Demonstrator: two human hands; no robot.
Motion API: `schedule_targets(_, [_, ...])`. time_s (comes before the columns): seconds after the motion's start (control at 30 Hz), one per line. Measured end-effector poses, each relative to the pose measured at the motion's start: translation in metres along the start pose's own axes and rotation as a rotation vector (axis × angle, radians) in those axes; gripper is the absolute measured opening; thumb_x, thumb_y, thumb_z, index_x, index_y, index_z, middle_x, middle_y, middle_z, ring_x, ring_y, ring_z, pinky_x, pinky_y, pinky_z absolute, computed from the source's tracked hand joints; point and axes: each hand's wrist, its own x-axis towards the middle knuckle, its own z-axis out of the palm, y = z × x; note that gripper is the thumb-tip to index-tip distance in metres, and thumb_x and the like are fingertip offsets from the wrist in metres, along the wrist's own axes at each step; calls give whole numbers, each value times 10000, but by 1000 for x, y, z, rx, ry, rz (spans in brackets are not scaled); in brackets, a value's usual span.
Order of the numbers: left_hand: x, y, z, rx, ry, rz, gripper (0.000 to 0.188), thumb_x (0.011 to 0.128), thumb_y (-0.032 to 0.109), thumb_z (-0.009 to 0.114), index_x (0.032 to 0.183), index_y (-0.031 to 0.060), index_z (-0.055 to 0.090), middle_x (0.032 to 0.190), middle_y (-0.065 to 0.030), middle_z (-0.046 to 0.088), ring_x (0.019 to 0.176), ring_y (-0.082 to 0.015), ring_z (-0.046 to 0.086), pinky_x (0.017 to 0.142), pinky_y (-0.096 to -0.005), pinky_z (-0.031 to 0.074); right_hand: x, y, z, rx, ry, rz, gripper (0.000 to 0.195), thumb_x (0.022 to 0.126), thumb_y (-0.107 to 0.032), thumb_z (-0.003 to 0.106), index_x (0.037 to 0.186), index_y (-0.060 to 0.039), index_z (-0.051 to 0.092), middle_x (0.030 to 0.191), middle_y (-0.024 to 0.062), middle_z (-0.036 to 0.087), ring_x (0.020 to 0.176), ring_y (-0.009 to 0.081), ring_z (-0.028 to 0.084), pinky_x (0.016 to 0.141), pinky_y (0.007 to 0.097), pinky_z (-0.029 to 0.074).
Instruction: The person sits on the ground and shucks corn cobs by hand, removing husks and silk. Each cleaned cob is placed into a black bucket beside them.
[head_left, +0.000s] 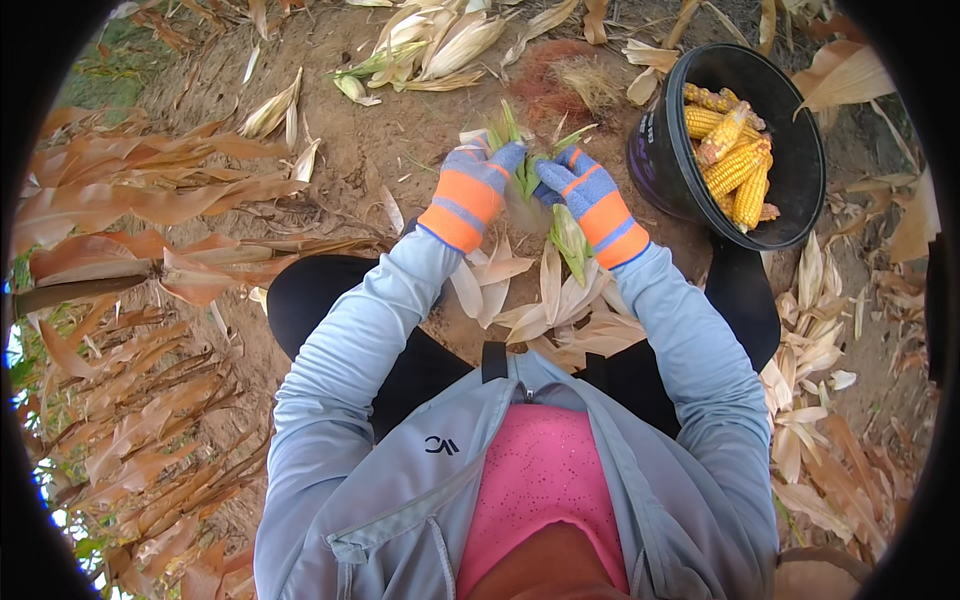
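Both my hands wear blue and orange knitted gloves and meet over the soil in front of my knees. My left hand closes on green corn husk leaves. On the other side, my right hand grips the same green husk, its fingers partly hidden. A green and pale husk piece hangs below the right hand. Whether an ear is inside the husk cannot be told. Right of my right hand, a black plastic bucket leans towards me with several husked yellow corn ears in it.
Dry husks lie on the ground between my legs, and more husks lie beyond my hands. A reddish heap of corn silk is left of the bucket. Dried corn stalks stretch along the left; loose husks lie at the right.
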Motion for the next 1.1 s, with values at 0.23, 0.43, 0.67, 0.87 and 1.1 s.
schedule_targets(0.23, [2, 17, -20, -480, 165, -130, 173, 846, 180, 559, 932, 35, 520, 821, -91, 587, 720, -218, 592, 650, -338, 499, 9, -2, -13, 489, -164, 41, 85, 837, -152, 526, 888, -85, 521, 742, 21, 550, 624, 96, 503, 500, 225, 370])
schedule_targets(0.43, [28, 17, -79, -619, 381, -114, 243, 867, 258, 528, 960, 53, 437, 887, -159, 536, 753, -323, 569, 676, -477, 506, -23, -1, -12, -213, -273, -155, 78, 853, -124, 507, 914, -76, 515, 693, 19, 490, 605, 88, 463, 535, 223, 391])
schedule_targets(0.67, [27, 5, -99, -643, 424, -8, 230, 866, 256, 528, 923, 45, 455, 802, -144, 535, 678, -296, 570, 648, -458, 510, -49, 2, -13, -596, -276, 7, 158, 872, -152, 479, 905, -23, 563, 722, 46, 561, 674, 113, 502, 632, 252, 421])
schedule_targets(0.87, [20, 21, -67, -305, 222, -5, 215, 848, 251, 560, 906, 50, 508, 731, -92, 587, 634, -214, 582, 583, -331, 482, -28, 19, -48, -507, -318, 39, 242, 846, -275, 510, 849, -55, 609, 737, 102, 599, 715, 159, 544, 686, 273, 421])
schedule_targets(1.1, [3, 9, -20, -68, 31, -121, 212, 814, 220, 588, 872, 15, 592, 730, -50, 601, 615, -124, 547, 561, -265, 443, 2, 12, -34, -586, 40, -190, 271, 766, -309, 607, 874, -61, 609, 821, 120, 625, 752, 262, 591, 665, 323, 450])
